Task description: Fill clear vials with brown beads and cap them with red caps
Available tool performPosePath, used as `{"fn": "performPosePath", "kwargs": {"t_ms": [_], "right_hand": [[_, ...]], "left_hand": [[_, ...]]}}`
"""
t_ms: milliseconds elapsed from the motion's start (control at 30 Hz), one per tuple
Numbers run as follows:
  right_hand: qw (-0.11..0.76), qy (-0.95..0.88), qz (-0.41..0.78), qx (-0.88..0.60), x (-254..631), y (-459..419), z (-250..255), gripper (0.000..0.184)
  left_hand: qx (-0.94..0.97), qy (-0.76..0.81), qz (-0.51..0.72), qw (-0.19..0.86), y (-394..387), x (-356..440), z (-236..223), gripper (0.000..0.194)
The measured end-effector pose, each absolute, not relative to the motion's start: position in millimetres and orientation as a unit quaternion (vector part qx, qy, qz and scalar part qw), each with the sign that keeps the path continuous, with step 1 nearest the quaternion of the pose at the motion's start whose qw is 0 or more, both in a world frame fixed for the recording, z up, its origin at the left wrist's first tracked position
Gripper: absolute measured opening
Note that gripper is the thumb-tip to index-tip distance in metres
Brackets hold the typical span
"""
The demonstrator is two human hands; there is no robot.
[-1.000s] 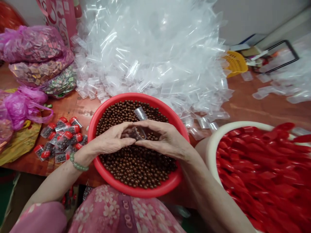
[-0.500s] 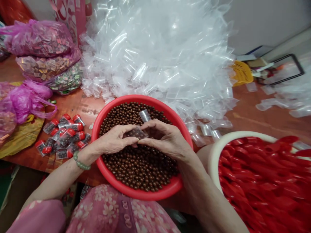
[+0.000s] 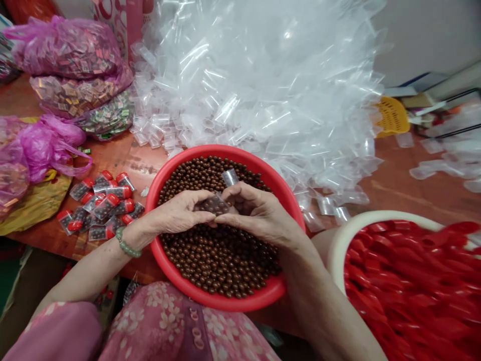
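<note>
Over the red basin (image 3: 295,213) my two hands meet around a small clear plastic tube (image 3: 215,203) filled with brown balls. My left hand (image 3: 184,213) pinches one end between thumb and fingers. My right hand (image 3: 259,213) is curled at the other end, its thumb tip against the tube. A second clear tube (image 3: 230,177) shows just beyond my right fingers; whether they hold it or it lies on the balls, I cannot tell. Shiny brown balls (image 3: 221,268) fill much of the basin beneath my hands.
Behind the basin rises a big heap of clear tubes (image 3: 255,90). Red caps (image 3: 417,286) fill a cream tub (image 3: 340,250) at right. Several filled, red-capped tubes (image 3: 107,205) lie left. Pink bags (image 3: 71,55) stand at back left, a yellow basket (image 3: 393,116) at back right.
The filled tube has turned from facing me end-on to lying sideways between my hands. The whole view has shifted, so the scene sits slightly farther right.
</note>
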State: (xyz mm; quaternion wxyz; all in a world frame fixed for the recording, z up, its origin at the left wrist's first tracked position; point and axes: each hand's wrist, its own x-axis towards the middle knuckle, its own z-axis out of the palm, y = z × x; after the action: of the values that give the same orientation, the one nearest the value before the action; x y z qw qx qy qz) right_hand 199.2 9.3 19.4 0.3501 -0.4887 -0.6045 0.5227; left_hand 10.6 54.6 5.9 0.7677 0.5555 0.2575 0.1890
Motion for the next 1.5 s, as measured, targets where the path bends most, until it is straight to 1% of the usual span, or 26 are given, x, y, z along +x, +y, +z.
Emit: {"fn": "performPosePath", "kwargs": {"t_ms": [267,367,467,500,567,633,700,767,900,1067,1200,1267,1400,1500], "right_hand": [[0.339,-0.595,0.532,-0.499,200,9,20,0.039],[0.363,-0.583,0.521,-0.506,199,7,20,0.037],[0.386,-0.572,0.512,-0.511,201,2,20,0.031],[0.376,-0.581,0.507,-0.513,203,0,21,0.027],[0.323,-0.625,0.479,-0.526,208,-4,24,0.022],[0.266,-0.675,0.427,-0.540,213,-7,29,0.021],[0.247,-0.703,0.377,-0.551,219,-11,33,0.022],[0.265,-0.706,0.355,-0.553,223,-13,37,0.022],[0.305,-0.686,0.348,-0.561,227,-14,38,0.018],[0.355,-0.645,0.308,-0.603,246,-11,35,0.013],[0.413,-0.585,0.238,-0.656,267,-6,36,0.011],[0.385,-0.603,0.229,-0.660,268,3,35,0.010],[0.240,-0.683,0.255,-0.641,248,27,26,0.012],[0.181,-0.700,0.218,-0.656,234,41,18,0.017]], "left_hand": [[0.560,0.267,0.170,0.766,56,11,7,0.008],[0.557,0.279,0.174,0.762,56,10,4,0.009],[0.528,0.305,0.197,0.768,57,9,3,0.015],[0.518,0.311,0.206,0.770,57,9,4,0.018],[0.503,0.304,0.228,0.776,55,7,7,0.023],[0.497,0.278,0.240,0.787,51,4,11,0.027],[0.492,0.263,0.249,0.792,46,1,15,0.028],[0.494,0.263,0.261,0.787,40,-1,19,0.028],[0.512,0.260,0.285,0.767,33,-4,26,0.024],[0.569,0.324,0.254,0.712,35,-8,36,0.016],[0.595,0.323,0.242,0.695,39,-12,36,0.020],[0.593,0.332,0.235,0.695,40,-9,34,0.023],[0.559,0.364,0.250,0.702,41,1,28,0.023],[0.551,0.364,0.265,0.703,42,5,25,0.024]]}}
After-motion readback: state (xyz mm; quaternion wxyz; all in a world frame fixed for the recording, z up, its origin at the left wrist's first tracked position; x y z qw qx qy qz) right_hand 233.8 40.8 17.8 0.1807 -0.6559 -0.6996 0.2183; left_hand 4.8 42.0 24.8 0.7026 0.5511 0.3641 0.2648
